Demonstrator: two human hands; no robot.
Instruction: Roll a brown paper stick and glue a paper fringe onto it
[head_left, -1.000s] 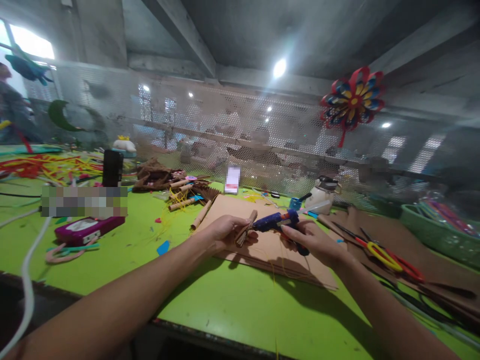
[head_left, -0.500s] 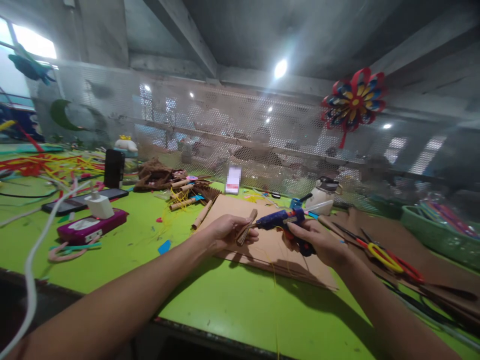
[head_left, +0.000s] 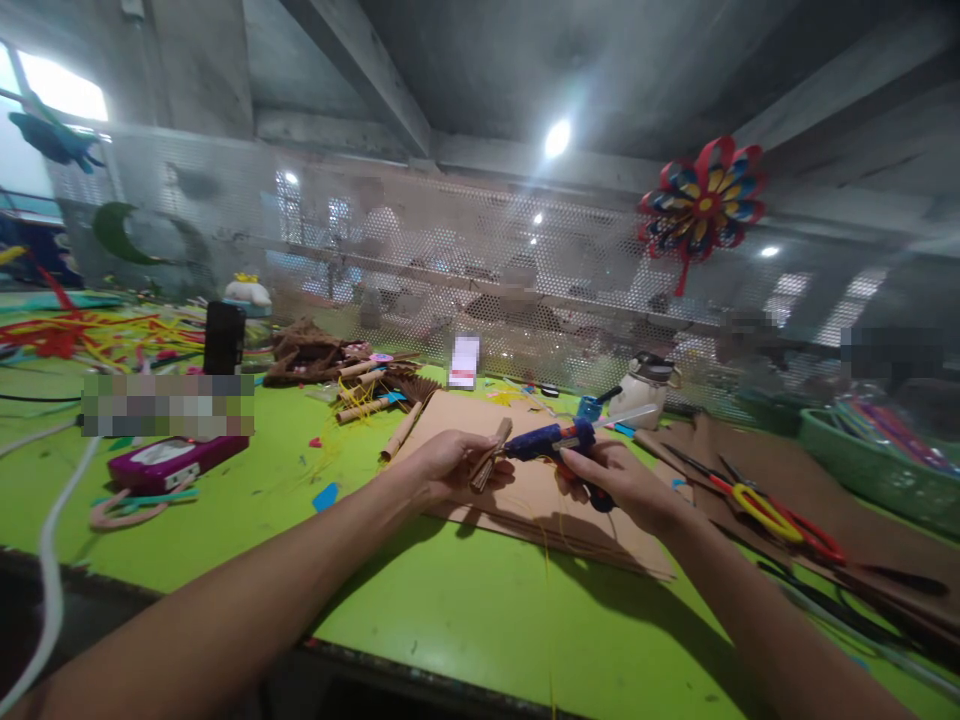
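My left hand [head_left: 450, 462] pinches a small folded bundle of brown paper [head_left: 491, 458], tilted with its layered end downward. My right hand [head_left: 611, 475] grips a dark blue glue gun [head_left: 544, 442], its nozzle at the bundle's right side. From the back of the gun a translucent glue stick [head_left: 626, 415] sticks out. Both hands are above a stack of brown paper sheets [head_left: 457, 410] on the green table [head_left: 442, 615]. Thin yellow strands hang down near the glue gun. The fingertips behind the bundle are partly hidden.
Two pairs of scissors [head_left: 780, 515], red- and yellow-handled, lie on brown paper at right, near a green basket [head_left: 877, 470]. A white jar [head_left: 637, 395] stands behind the glue gun. Rolled paper tubes [head_left: 367, 400] lie at back left, a purple power strip [head_left: 176, 462] at left.
The glue gun's nozzle draws slightly away from the paper bundle, then comes back against it. My left hand keeps its hold, almost still.
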